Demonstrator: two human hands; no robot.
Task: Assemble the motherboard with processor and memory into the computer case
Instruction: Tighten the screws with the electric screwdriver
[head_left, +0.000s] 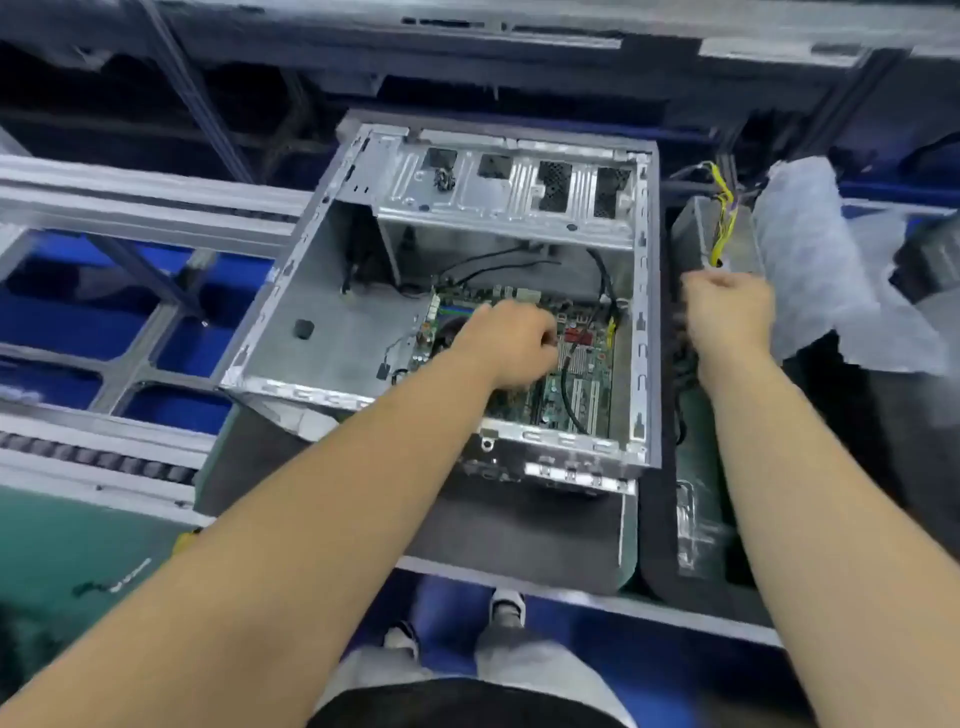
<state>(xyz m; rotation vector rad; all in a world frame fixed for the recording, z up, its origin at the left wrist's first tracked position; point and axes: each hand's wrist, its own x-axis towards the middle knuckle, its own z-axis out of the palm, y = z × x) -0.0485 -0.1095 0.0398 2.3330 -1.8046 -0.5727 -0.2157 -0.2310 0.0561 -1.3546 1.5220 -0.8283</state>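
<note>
The open metal computer case (332, 291) lies on its side on a dark mat. The green motherboard (587, 379) sits in the case's near right corner. My left hand (511, 345) reaches into the case over the board with its fingers curled, and it pinches the top end of a black cable (569, 400) that runs down across the board. The hand hides the processor area. My right hand (730, 314) is outside the case's right wall, curled into a blurred fist, with nothing plainly seen in it.
A grey power supply (701, 228) with yellow wires stands right of the case. Bubble wrap (810, 249) lies beyond it. Dark cables (680, 405) hang beside the case wall. Aluminium conveyor rails (130, 202) over blue bins run on the left, and a green mat (62, 545) is at the near left.
</note>
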